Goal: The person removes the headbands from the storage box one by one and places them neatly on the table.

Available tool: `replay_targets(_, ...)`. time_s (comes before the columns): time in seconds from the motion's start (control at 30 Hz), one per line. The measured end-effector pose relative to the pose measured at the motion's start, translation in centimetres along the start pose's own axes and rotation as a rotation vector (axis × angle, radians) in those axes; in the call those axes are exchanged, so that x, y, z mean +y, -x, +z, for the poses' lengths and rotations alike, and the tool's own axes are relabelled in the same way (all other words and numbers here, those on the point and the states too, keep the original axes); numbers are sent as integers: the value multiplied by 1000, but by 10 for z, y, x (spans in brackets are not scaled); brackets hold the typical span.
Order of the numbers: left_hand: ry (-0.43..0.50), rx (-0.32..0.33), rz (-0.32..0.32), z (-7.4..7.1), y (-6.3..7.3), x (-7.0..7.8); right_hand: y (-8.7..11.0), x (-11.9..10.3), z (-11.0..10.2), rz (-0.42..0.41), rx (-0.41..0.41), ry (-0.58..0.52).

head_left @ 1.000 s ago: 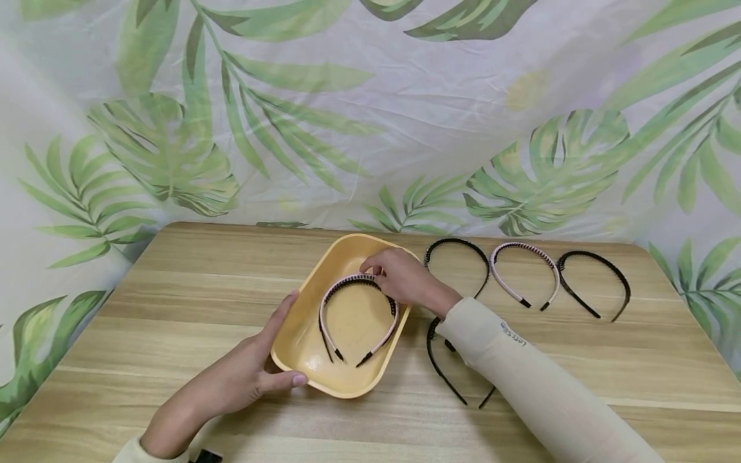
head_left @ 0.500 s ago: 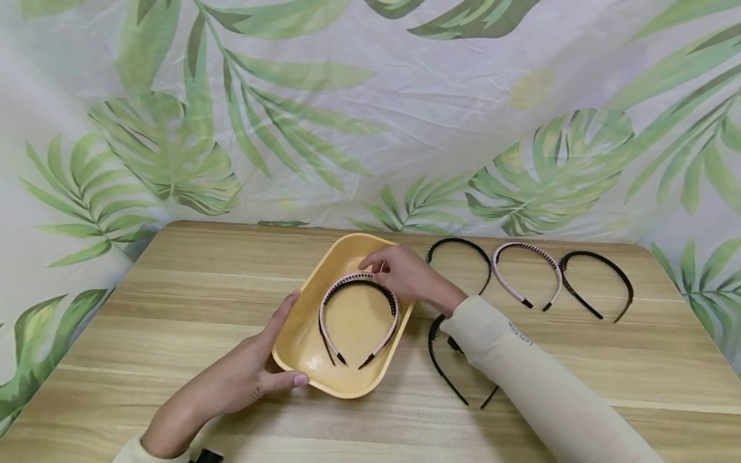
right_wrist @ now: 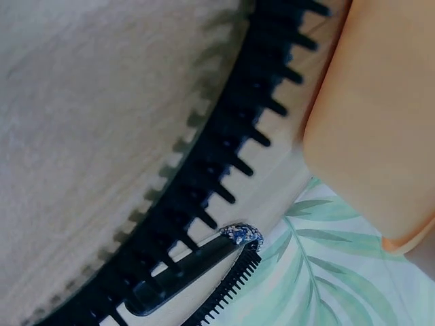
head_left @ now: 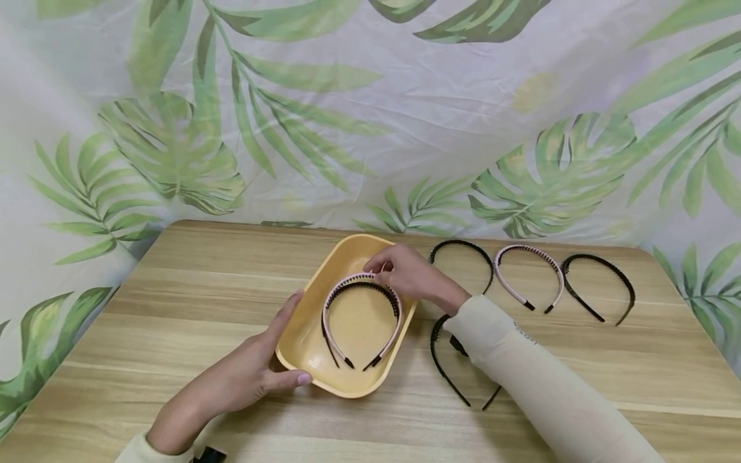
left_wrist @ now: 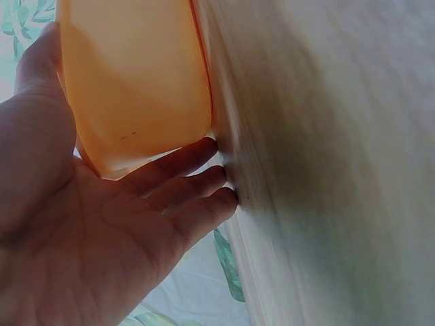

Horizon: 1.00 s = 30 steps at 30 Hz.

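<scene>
A yellow plastic basin [head_left: 301,321] stands at an angle on the table. Inside it lie a pink toothed headband [head_left: 329,328] and a black headband [head_left: 365,285], nested close together. My left hand [head_left: 246,366] holds the basin's near left corner, thumb at the front rim and fingers along the left side. In the left wrist view, fingertips [left_wrist: 221,197] of that hand touch the tabletop beside the basin wall. My right hand [head_left: 408,273] reaches over the far right rim and pinches the top of the pink headband; its fingertips are partly hidden.
Right of the basin, a black headband [head_left: 462,243], another pink headband [head_left: 529,248] and another black headband [head_left: 602,260] lie in a row. Nearer me, a black headband [head_left: 442,370] lies partly under the right sleeve [head_left: 538,373]. A leaf-print cloth [head_left: 324,128] hangs behind the table.
The head view has shifted slightly. Both hands keep their places on the basin and the pink headband, and the headbands on the table have not moved.
</scene>
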<state>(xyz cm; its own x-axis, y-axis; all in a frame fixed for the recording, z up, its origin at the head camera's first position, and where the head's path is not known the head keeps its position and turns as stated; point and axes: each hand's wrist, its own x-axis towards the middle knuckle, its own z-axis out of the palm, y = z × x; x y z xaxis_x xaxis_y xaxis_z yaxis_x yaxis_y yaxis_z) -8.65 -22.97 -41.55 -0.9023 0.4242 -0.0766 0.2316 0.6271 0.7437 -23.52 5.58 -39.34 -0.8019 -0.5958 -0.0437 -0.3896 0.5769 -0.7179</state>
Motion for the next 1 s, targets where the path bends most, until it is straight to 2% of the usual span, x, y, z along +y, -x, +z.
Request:
replay_targets(0.57, 22, -25, 6, 0, 0, -2, 1, -1, -7, 26, -1, -96)
replay_targets(1.0, -1, -2, 11, 1, 0, -1, 5, -7, -14, 3, 8, -127)
